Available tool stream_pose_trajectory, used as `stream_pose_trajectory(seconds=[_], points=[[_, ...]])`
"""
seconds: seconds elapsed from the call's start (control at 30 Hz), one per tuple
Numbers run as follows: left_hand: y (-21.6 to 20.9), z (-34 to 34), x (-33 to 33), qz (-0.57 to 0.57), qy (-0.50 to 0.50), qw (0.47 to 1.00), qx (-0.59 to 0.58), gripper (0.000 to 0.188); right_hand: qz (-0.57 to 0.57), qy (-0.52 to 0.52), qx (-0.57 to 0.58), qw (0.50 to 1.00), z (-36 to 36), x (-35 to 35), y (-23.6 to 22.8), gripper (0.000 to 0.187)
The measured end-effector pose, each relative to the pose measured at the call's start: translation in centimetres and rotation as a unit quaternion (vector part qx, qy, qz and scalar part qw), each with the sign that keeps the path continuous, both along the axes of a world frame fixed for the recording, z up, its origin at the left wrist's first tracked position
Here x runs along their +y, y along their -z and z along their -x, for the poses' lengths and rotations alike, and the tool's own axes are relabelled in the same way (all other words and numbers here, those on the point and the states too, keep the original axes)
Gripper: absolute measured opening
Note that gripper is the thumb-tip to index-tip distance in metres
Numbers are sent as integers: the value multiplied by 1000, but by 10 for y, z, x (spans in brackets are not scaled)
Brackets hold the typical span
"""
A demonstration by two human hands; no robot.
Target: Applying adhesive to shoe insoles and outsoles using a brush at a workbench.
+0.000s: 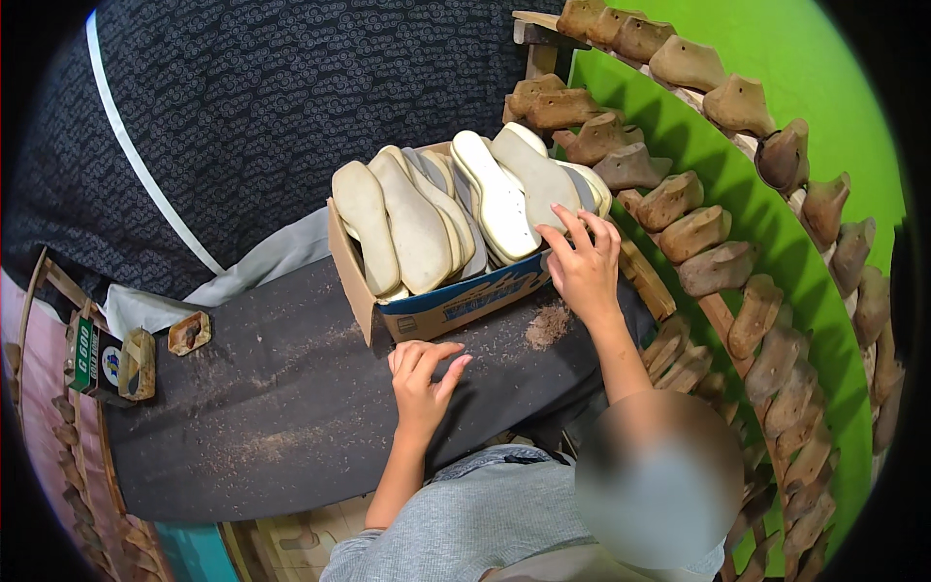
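Note:
A cardboard box [436, 321], brown with a blue printed side, stands on the dark table. It is packed with cream and grey shoe soles [415, 228] standing tilted on edge, and one bright white sole [493, 197] sticks up among them. My right hand [590, 267] is at the box's right end, its fingers apart, with the tips touching or just over the soles and the rim. Whether it presses on one sole I cannot make out. In front of the box, over the table, my left hand [424, 380] has thumb and fingers apart and holds nothing.
Wooden shoe lasts [718, 267] line the racks curving along the right side. A heap of brown shavings [548, 327] lies by the box's front right, with dust over the dark table [320, 388]. A green-and-black box [95, 359] and a small tray [189, 333] sit at the left.

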State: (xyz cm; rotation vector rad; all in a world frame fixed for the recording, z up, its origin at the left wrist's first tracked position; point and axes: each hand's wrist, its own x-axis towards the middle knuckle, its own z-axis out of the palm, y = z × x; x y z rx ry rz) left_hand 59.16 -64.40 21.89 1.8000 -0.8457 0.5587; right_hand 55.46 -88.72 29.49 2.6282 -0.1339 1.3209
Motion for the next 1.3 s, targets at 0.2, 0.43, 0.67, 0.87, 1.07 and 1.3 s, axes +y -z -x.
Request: stream_pose_trajectory(seconds=[0.2,0.43,0.67,0.87,1.07,1.3], points=[[14,9,-11,-4,-19,999,31,17,-12,-50,36,998,-7,-11,-2,26],[18,12,-13,0,-27,998,50,14,-6,-71,-29,997,-24,-16,1,21],[17,17,0,-2,-56,997,54,12,-78,-172,-164,968,-40,-6,-20,30],[21,25,32,-6,-110,992,63,8,-171,-192,-273,927,-25,29,-29,17],[15,28,73,38,-172,981,76,14,-151,-303,-289,896,-12,85,-38,14],[24,13,142,17,-316,946,-76,72,-145,-527,-111,830,-42,198,-20,29]])
